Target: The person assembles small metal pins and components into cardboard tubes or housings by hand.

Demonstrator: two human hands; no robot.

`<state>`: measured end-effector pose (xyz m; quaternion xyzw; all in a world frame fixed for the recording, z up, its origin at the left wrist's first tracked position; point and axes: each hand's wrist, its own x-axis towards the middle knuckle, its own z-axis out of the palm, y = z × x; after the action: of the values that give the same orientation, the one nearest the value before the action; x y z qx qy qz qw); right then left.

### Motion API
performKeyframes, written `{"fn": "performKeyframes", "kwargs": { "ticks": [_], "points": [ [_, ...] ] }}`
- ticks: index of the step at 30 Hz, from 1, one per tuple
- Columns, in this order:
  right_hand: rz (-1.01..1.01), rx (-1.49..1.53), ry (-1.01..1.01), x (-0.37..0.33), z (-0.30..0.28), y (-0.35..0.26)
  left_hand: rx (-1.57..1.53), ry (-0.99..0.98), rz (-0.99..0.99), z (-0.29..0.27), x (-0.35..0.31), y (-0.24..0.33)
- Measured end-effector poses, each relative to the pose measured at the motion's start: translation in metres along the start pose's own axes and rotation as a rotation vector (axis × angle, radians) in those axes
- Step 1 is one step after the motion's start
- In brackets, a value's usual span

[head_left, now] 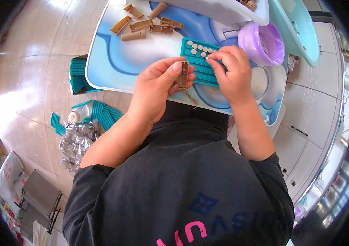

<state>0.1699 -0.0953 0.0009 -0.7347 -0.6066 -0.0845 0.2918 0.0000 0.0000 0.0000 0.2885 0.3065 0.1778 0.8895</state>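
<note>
My left hand (152,84) holds a hollow brown plastic shell (184,76) upright between thumb and fingers, its open inner side facing up at me. Beside it, my right hand (236,76) is pinched over the teal tray (206,81), thumb and forefinger tips together. Whatever is between those fingertips is too small to make out. Small round white pieces (194,46) sit in the tray's upper rows, while the lower rows show bare teal rounds. The right fingers cover part of the tray's right side.
Several brown plastic shells (137,25) lie at the table's (158,49) far left. A purple lined bin (260,45), a white tub (227,12) and a pale green basin (295,28) stand at the right and back. Teal trays (105,117) and clear plastic wrap (78,143) lie on the floor.
</note>
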Motion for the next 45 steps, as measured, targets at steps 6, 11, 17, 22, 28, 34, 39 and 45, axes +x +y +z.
{"fn": "performKeyframes", "kwargs": {
  "ticks": [6,11,17,22,28,34,39,45],
  "points": [
    [-0.062,0.249,0.076,0.01,-0.003,-0.035,-0.027,-0.011,-0.041,-0.002,0.001,0.001],
    [-0.103,0.223,0.031,0.008,0.002,-0.037,0.003,-0.012,-0.025,-0.003,0.0,-0.002],
    [-0.027,0.22,0.053,0.01,0.0,-0.023,0.008,0.008,-0.06,0.0,0.0,0.0],
    [0.012,0.009,0.052,0.011,0.008,-0.003,0.013,0.012,-0.049,0.0,0.001,0.001],
    [-0.045,-0.024,-0.004,0.01,0.01,-0.002,0.005,0.017,-0.048,0.0,0.001,0.001],
    [-0.046,0.004,0.002,0.009,0.006,-0.01,0.005,0.018,-0.05,0.001,0.001,0.002],
    [-0.13,0.169,0.106,0.014,0.002,-0.035,0.009,0.014,-0.049,-0.002,0.002,-0.002],
    [-0.136,0.197,0.068,0.01,0.008,-0.037,-0.007,0.01,-0.041,-0.001,0.002,-0.002]
  ]
}}
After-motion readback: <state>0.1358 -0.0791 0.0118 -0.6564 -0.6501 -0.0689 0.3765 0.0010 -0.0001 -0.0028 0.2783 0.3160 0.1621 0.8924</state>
